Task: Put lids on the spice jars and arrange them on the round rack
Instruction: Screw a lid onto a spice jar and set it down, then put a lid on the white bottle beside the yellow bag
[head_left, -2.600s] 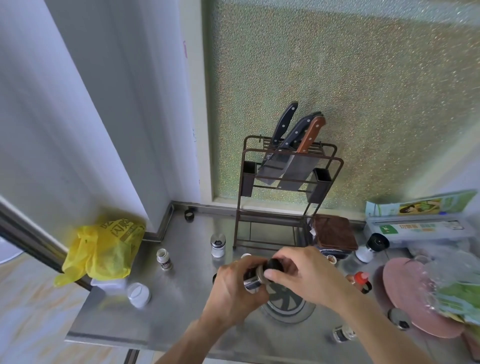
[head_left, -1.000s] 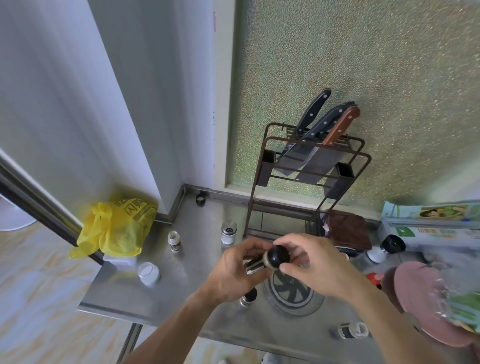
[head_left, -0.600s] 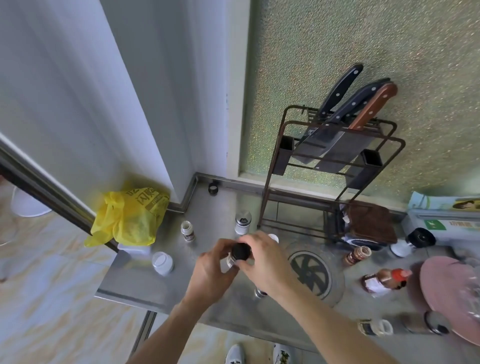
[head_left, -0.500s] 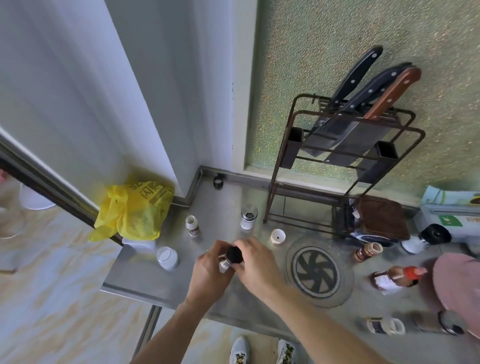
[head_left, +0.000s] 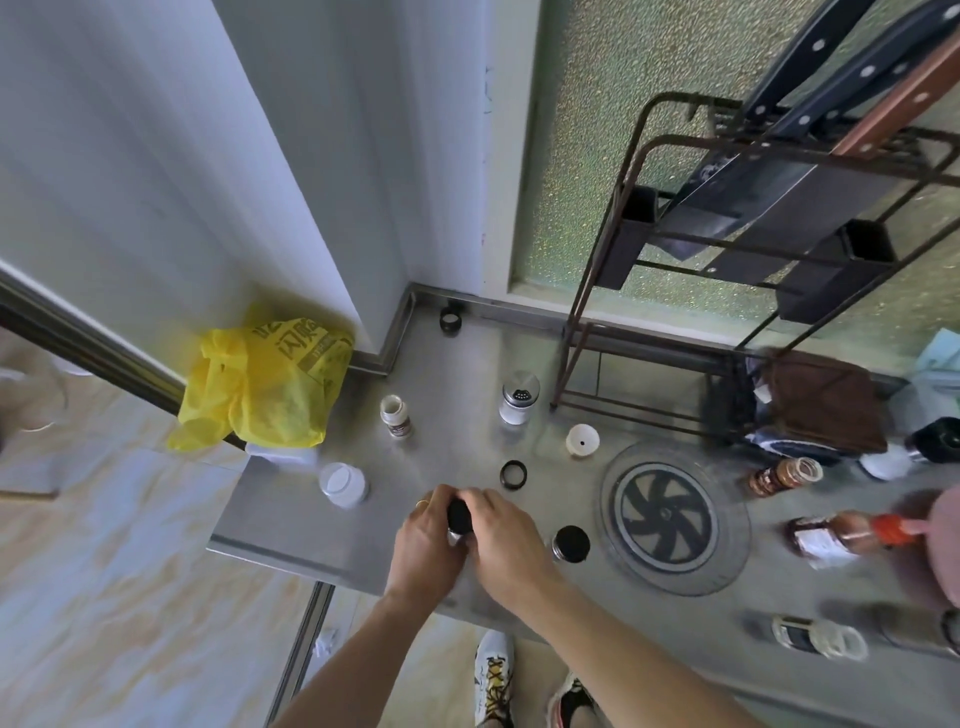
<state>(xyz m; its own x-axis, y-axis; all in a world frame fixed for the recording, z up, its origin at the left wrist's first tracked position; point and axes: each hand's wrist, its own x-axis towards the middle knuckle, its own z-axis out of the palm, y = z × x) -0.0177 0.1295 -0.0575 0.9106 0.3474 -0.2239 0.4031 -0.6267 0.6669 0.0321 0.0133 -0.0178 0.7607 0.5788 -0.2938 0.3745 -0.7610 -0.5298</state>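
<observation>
Here both hands, left (head_left: 427, 545) and right (head_left: 506, 540), grip a small black-lidded jar (head_left: 459, 515) near the steel desk's (head_left: 457, 374) front edge, beside the round rack (head_left: 675, 518)

Bare forearms, ringed left hand (head_left: 426, 545), patterned sneakers (head_left: 493, 680).

Both hands hide most of a black-capped jar (head_left: 459, 515). At three o'clock a pink plate (head_left: 946, 551) is cut off; at one o'clock, knife handles (head_left: 810, 52) leave frame.
</observation>
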